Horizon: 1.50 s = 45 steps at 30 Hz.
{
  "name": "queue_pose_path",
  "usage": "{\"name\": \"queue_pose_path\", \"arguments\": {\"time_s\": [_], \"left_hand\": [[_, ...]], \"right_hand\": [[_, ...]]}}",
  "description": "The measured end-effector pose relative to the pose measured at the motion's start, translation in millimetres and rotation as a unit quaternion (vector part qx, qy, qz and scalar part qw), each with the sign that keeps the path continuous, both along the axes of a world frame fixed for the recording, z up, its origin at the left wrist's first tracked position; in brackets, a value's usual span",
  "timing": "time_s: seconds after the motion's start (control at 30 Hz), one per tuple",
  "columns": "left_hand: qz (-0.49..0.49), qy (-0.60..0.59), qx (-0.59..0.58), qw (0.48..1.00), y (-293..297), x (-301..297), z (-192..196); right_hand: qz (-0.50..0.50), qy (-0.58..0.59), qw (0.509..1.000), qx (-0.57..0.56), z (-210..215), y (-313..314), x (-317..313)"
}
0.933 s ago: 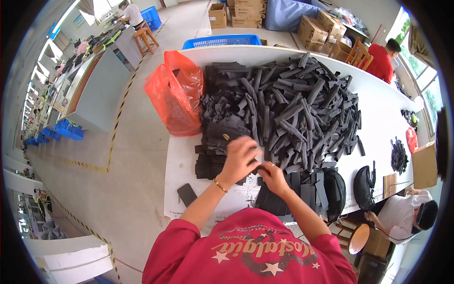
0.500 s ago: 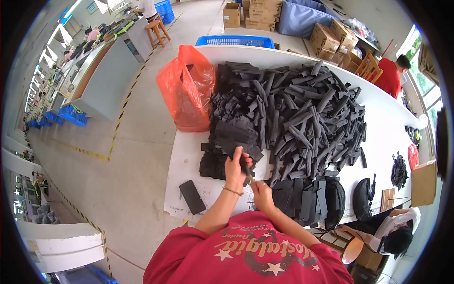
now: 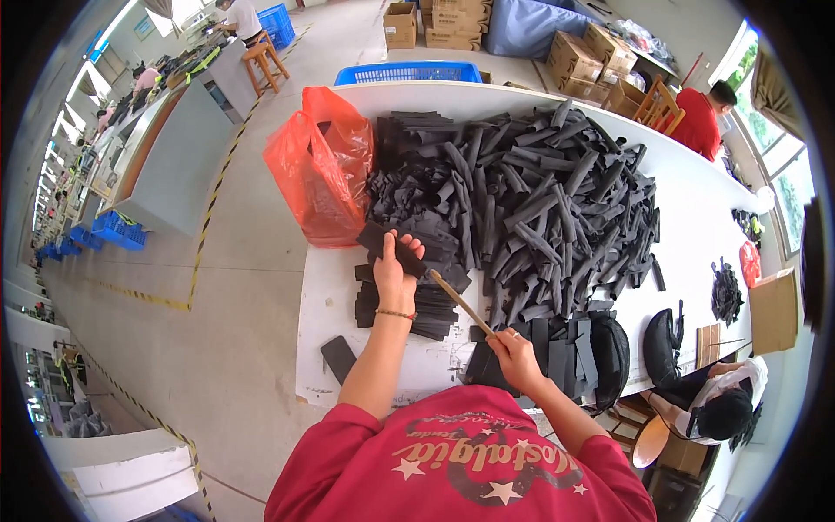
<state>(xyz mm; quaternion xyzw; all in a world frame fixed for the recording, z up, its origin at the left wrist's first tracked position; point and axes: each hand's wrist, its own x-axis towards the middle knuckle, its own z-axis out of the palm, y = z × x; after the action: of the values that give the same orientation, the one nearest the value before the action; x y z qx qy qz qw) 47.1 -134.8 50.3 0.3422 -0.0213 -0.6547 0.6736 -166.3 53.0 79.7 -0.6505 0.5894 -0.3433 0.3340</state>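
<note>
From the head camera, looking down over the red-shirted shoulders, the person is standing at a long white worktable [image 3: 696, 217]. The left hand [image 3: 393, 271] is gripping a flat black strip of foam-like sheet [image 3: 390, 246], fingers curled over its top edge and holding it up just above a low stack of flat black strips [image 3: 409, 309] that is lying directly beneath the wrist. The right hand [image 3: 513, 352] is closed around the near end of a thin tan wooden stick [image 3: 461, 302], whose far end is pointing up and across toward the left hand, its tip stopping just short of the held strip.

Beyond both hands a big heap of rolled and curled black strips [image 3: 539, 191] is covering the middle of the table. To the left of the left hand an orange-red plastic bag [image 3: 322, 174] is sitting at the table edge. Close by the right hand, a second batch of flat black pieces [image 3: 557, 348] is lying, and a dark phone-like slab [image 3: 337, 358] is resting near the left forearm.

By the look of it, one strip is being singled out and worked with the stick. The next move seems to call for bringing the stick tip against the strip while the left hand is keeping it steady and flat.
</note>
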Motion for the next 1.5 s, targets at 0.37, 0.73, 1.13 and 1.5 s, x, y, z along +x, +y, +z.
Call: {"name": "queue_pose_path", "arguments": {"time_s": [0.37, 0.73, 1.13, 1.5], "left_hand": [[-0.011, 0.009, 0.028, 0.999, 6.3, -15.8, -4.4], [-0.067, -0.008, 0.002, 0.998, 44.0, -56.6, 6.6], [-0.071, -0.071, 0.022, 0.995, 60.8, -60.2, 29.2], [-0.038, -0.109, 0.012, 0.993, 39.7, -29.4, -2.3]], "right_hand": [[-0.013, 0.018, 0.999, 0.023, -6.3, 8.4, -3.3], [-0.032, 0.009, 0.999, -0.016, -27.4, -21.5, 15.1], [-0.11, -0.053, 0.992, 0.013, -44.8, -24.6, 74.6], [-0.009, -0.059, 0.986, 0.156, -41.5, 58.1, 26.2]]}}
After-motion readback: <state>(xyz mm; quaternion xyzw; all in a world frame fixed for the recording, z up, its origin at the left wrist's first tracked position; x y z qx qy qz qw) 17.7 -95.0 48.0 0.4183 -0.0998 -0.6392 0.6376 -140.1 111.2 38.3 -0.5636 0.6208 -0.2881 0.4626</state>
